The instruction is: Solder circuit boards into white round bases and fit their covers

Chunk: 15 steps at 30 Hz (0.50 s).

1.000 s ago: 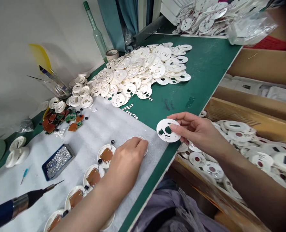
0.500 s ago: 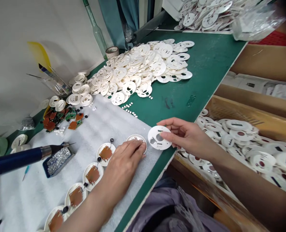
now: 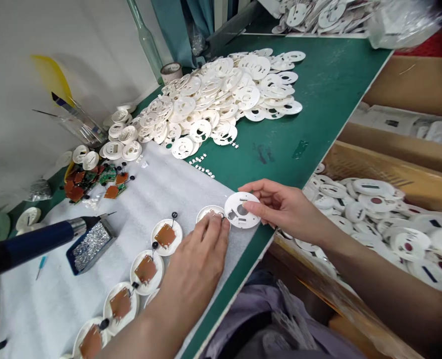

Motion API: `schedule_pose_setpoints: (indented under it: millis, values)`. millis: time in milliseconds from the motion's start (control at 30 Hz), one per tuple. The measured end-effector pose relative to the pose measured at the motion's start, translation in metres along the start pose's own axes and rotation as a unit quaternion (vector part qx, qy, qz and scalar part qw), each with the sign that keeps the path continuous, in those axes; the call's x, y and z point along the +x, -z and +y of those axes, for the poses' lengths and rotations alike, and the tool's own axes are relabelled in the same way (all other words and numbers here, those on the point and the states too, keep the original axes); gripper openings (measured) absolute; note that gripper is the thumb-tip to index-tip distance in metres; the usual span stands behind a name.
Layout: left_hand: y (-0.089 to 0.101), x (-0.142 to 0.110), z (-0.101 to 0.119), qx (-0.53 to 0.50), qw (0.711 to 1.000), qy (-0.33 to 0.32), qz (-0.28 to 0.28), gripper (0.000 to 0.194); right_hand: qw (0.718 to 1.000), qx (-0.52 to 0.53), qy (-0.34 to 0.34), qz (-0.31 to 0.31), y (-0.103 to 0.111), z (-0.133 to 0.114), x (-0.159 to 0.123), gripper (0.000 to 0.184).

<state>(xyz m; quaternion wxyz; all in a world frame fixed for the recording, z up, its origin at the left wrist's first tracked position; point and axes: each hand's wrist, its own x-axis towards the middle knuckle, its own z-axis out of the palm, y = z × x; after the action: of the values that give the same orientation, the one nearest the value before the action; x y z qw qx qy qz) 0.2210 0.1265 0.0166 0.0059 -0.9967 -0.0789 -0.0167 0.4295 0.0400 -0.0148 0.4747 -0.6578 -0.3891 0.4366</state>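
My right hand (image 3: 276, 207) pinches a flat white plastic disc (image 3: 235, 203) with cut-outs between thumb and fingers, tilted just above the mat's edge. My left hand (image 3: 202, 244) is closed over a round white housing (image 3: 203, 210) lying on the pale foam mat; its fingertips hide much of the inside. The disc is right beside my left fingertips; whether they touch I cannot tell. A row of similar housings (image 3: 177, 243) runs toward me along my left forearm, each bearing a brown square circuit board (image 3: 165, 235) and a small black round part on wires.
A large pile of white discs (image 3: 206, 94) covers the back of the green table (image 3: 269, 164). At left are a blue-handled electric screwdriver (image 3: 37, 244), a blue screw tray (image 3: 76, 269) and loose circuit boards (image 3: 74, 192). A box of white assembled units (image 3: 392, 182) stands at right.
The white disc in my right hand has moved slightly left and tilted, closer to my left hand. My left hand stays over the housing. The whole view has shifted a little.
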Motion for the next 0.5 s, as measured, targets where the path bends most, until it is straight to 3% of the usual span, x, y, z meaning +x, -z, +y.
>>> schedule_pose_setpoints:
  millis: [100, 267, 400, 500]
  values:
    - [-0.001, 0.001, -0.004, -0.072, 0.997, 0.029, 0.007, 0.039, 1.000, -0.001, 0.001, 0.004, 0.000, 0.000, 0.001, 0.061]
    - [0.002, -0.002, -0.013, -0.217, 0.972, 0.069, 0.066, 0.029, 1.000, -0.013, 0.013, 0.012, 0.007, -0.008, 0.000, 0.059]
    - [-0.003, -0.003, -0.014, -0.185, 0.967, 0.150, 0.086, 0.067, 0.992, -0.074, 0.096, -0.035, -0.002, -0.017, 0.010, 0.047]
    - [-0.010, 0.000, -0.015, -0.172, 0.966, 0.171, 0.090, 0.074, 0.970, -0.145, 0.157, -0.116, -0.013, -0.019, 0.025, 0.039]
